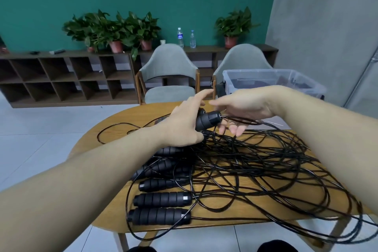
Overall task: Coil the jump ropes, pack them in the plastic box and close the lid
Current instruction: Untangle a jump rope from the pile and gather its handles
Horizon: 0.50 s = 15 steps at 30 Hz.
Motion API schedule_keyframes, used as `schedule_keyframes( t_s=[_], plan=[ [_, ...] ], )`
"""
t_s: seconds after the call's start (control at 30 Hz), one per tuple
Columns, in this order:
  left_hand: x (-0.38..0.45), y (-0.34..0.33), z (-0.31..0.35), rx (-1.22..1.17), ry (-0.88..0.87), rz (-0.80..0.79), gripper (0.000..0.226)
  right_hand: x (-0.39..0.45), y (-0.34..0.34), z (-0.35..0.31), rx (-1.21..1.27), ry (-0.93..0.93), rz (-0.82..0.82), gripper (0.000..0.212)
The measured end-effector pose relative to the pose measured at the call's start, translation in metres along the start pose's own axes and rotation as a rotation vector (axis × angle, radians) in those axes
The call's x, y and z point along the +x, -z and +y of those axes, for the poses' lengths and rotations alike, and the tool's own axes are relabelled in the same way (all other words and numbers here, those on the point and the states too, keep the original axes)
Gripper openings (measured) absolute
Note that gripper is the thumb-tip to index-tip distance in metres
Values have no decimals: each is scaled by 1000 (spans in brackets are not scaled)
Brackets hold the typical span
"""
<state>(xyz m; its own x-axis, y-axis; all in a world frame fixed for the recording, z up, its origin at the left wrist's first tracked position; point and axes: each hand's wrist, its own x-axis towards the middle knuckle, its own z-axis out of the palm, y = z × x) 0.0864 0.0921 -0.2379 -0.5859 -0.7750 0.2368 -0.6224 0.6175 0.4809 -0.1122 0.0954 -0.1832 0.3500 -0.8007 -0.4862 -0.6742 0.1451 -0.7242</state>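
Observation:
A tangle of black jump ropes point(255, 165) covers the wooden table point(114, 135). Several black ribbed handles point(161, 199) lie side by side at the table's left front. My left hand point(184, 125) grips a pair of black handles point(206, 121) raised above the table. My right hand point(243, 111) is just to their right, its fingers relaxed, with the black cord from the handles running across its fingers. The clear plastic box point(272, 82) stands lidless at the table's far right, with dark items inside.
Two grey chairs point(167, 75) stand behind the table. A low dark shelf point(61, 80) with potted plants and two water bottles lines the green wall. Some rope loops hang over the table's front right edge point(347, 231).

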Motion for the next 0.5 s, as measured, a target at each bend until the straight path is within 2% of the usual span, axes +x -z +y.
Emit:
schedule_keyframes(
  t_s=[0.17,0.23,0.5],
  plan=[
    [-7,2,6,147,-87,-16,114,-2,-12,1,-56,86,60,26],
    [-9,4,6,148,-83,-13,108,-8,-12,2,-25,112,89,18],
    [-11,7,9,126,-47,-61,106,-32,-8,11,43,191,107,21]
  ],
)
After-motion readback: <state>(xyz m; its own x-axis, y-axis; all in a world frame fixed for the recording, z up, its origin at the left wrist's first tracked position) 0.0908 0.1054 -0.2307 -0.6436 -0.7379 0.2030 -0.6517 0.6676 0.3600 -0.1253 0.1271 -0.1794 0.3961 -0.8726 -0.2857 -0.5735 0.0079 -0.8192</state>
